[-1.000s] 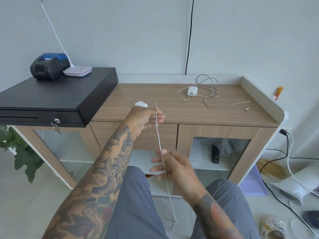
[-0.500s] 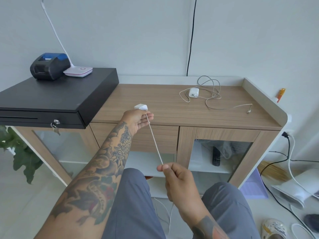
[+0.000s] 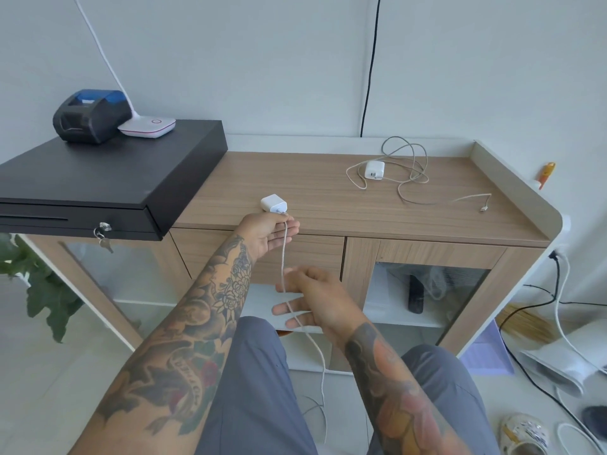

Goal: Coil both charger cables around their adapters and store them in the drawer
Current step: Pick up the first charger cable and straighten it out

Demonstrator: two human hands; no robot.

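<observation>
Charger cables are both uncoiled so far, by the look of it. The first adapter point(image 3: 273, 203) sits at the fingertips of the left hand point(image 3: 267, 234), which holds it up just in front of the table's point(image 3: 312, 205) near edge. Its white cable point(image 3: 283, 257) drops across that palm, through the loosely spread fingers of the right hand point(image 3: 308, 298), and trails on down between the knees to the floor. No turns show around this adapter yet, so winding is only starting. The second adapter point(image 3: 374, 170) lies untouched at the far right of the table, amid its own cable point(image 3: 404, 165) in loose loops. The drawer point(image 3: 259, 247) under the tabletop looks closed. Both coils and the storing remain.
</observation>
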